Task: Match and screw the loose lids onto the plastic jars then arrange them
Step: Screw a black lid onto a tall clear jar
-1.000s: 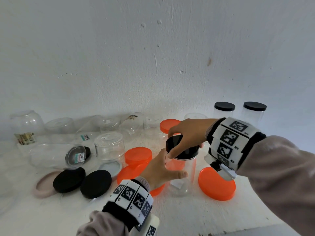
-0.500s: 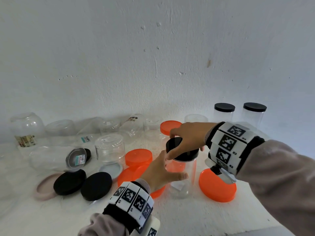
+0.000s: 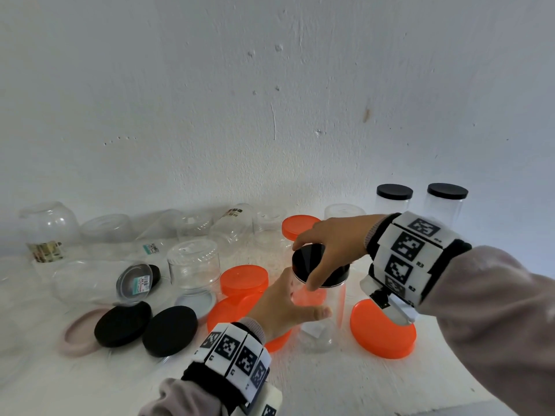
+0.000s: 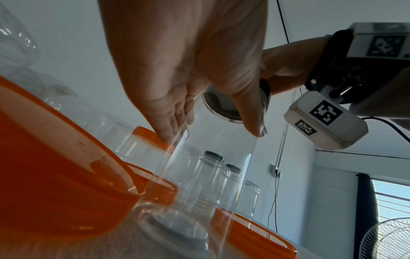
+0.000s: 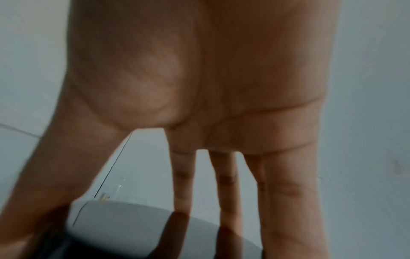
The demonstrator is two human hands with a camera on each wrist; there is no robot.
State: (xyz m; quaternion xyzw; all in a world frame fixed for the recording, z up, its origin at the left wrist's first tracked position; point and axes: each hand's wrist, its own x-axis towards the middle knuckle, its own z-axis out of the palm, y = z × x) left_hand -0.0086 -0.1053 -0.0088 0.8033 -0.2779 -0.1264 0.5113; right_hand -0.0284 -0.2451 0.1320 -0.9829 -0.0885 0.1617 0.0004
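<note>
I see a tall clear jar [image 3: 326, 313] standing upright on the white worktop [image 3: 330, 382], near the middle. My left hand [image 3: 282, 304] is wrapped round the jar's side, thumb in front and fingers behind, and grips it. My right hand [image 3: 327, 250] comes from above and grips the black lid [image 3: 312, 265] by its rim with thumb and spread fingertips. The lid sits on the jar's mouth. I cannot tell if it is screwed tight.

The jar is boxed in. A big orange lid [image 3: 383, 328] lies just beside it on the right. More orange lids [image 3: 244, 279] are piled on its left, under my left wrist. Behind it stands a jar with an orange lid [image 3: 300, 226].

Two loose black lids [image 3: 147, 328] lie flat to the left, touching each other, and one rests on the edge of a pale pink lid [image 3: 75, 334]. Behind them many clear jars [image 3: 193, 265] stand or lie on their sides along the wall, close together.

At the back right, two clear jars with black lids on [image 3: 420, 199] stand side by side against the wall, a little apart. There is bare worktop in front of them and along the front edge near me, where the right corner drops off.
</note>
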